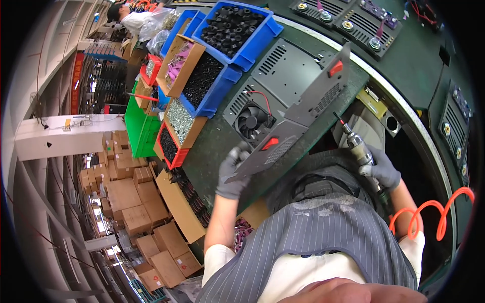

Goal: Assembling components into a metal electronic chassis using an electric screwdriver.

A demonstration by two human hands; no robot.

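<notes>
Currently, panel point(256, 159) within left fingers point(242, 147); screwdriver point(356, 146) within right fingers point(368, 170).

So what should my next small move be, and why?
Probably swing the screwdriver toward the near grey panel: your right hand holds it off to the side, while your left hand is at that panel's left end.

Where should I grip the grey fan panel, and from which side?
Likely the left end of its upright wall, from the left: the thin sheet suits a pinch there, clear of the red switch and fan, where the left hand is.
</notes>
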